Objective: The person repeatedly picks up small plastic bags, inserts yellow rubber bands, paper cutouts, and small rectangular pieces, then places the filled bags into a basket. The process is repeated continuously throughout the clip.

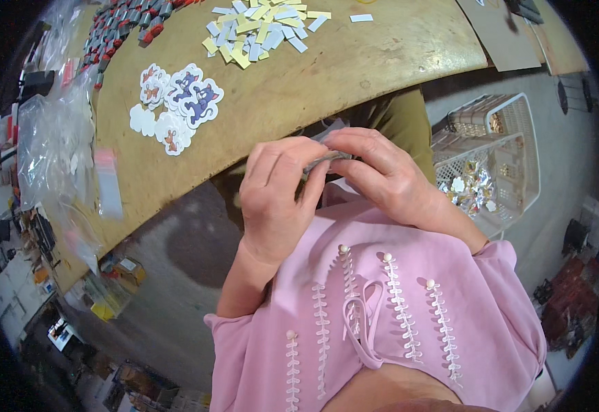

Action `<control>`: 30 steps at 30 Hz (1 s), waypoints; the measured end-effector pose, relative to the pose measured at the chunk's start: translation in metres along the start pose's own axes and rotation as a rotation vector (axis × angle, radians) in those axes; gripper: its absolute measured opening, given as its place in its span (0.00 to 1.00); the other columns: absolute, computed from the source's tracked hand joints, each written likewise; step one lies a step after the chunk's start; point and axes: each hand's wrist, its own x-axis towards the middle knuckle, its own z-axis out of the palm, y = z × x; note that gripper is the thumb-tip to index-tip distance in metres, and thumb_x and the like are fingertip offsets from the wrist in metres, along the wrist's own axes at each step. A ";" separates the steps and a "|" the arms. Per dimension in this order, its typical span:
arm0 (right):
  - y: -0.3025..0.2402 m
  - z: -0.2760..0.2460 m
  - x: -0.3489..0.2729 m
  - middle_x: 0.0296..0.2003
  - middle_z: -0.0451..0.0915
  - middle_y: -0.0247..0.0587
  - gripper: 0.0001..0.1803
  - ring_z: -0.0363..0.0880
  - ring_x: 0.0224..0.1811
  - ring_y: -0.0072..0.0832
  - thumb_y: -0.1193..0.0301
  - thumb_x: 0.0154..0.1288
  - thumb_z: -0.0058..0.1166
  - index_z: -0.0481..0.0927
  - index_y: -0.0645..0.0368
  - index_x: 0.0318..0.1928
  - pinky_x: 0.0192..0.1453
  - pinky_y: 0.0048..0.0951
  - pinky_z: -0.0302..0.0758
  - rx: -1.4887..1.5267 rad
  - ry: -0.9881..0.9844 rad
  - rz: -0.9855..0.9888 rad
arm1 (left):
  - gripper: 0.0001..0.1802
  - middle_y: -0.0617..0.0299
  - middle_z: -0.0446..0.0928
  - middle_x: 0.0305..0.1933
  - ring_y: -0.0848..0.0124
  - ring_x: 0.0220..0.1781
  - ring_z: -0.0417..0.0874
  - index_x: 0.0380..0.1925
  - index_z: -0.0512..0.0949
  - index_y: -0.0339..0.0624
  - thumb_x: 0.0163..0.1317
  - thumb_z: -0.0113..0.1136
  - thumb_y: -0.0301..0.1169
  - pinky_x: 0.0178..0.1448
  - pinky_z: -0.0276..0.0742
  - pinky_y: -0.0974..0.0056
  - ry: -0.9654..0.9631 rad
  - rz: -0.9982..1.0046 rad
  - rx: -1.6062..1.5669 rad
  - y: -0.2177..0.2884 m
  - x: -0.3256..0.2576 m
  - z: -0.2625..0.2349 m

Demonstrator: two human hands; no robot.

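Just off the near edge of the table, both hands meet over my lap. My left hand [275, 175] is closed, thumb and fingers pinching one side of a small greyish thing [325, 158]. The fingertips of my right hand [385, 165] press on its other side. Fingers cover most of this thing, so its kind cannot be made out. Nearest on the wooden table [279, 103] lie white-edged cartoon cutouts: dark blue cat figures [202, 101], a brown figure [173, 139] and another small stack [153, 85].
Beyond the cutouts is a heap of yellow and white paper strips [262, 31]. Grey-and-red pieces [122, 31] pile up at the far left, near clear plastic bags [59, 147] and a small clear bag [108, 185]. White plastic baskets [529, 154] stand on the floor at right.
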 end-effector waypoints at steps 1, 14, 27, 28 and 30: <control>-0.001 0.000 0.000 0.57 0.81 0.55 0.17 0.84 0.60 0.52 0.75 0.55 0.68 0.81 0.69 0.45 0.62 0.46 0.85 -0.003 -0.006 -0.001 | 0.16 0.59 0.86 0.44 0.61 0.45 0.86 0.42 0.84 0.43 0.55 0.75 0.16 0.50 0.82 0.58 0.013 -0.039 0.007 0.000 -0.003 -0.002; -0.009 -0.003 0.002 0.55 0.82 0.54 0.16 0.84 0.59 0.52 0.78 0.53 0.67 0.81 0.67 0.44 0.61 0.46 0.85 0.042 -0.073 0.013 | 0.08 0.59 0.82 0.35 0.56 0.39 0.84 0.37 0.85 0.41 0.58 0.75 0.23 0.47 0.81 0.54 -0.109 0.015 0.031 -0.022 -0.023 -0.014; -0.004 -0.006 0.009 0.41 0.82 0.48 0.16 0.84 0.45 0.46 0.83 0.48 0.63 0.84 0.64 0.42 0.49 0.43 0.84 0.032 0.014 0.110 | 0.11 0.55 0.86 0.45 0.63 0.41 0.88 0.50 0.87 0.39 0.69 0.66 0.27 0.45 0.83 0.59 0.133 -0.072 0.322 -0.139 0.113 -0.114; -0.003 -0.004 0.008 0.41 0.82 0.48 0.16 0.84 0.45 0.46 0.83 0.48 0.63 0.84 0.64 0.42 0.49 0.43 0.84 0.029 0.021 0.103 | 0.12 0.54 0.86 0.46 0.60 0.43 0.88 0.50 0.86 0.38 0.69 0.67 0.28 0.48 0.83 0.57 0.152 0.024 0.410 -0.165 0.128 -0.114; -0.002 0.000 0.009 0.40 0.81 0.47 0.16 0.84 0.45 0.46 0.82 0.49 0.64 0.84 0.64 0.42 0.49 0.42 0.84 0.033 0.027 0.090 | 0.13 0.52 0.87 0.48 0.54 0.48 0.88 0.51 0.86 0.38 0.69 0.68 0.30 0.53 0.82 0.53 0.189 0.208 0.586 -0.203 0.147 -0.118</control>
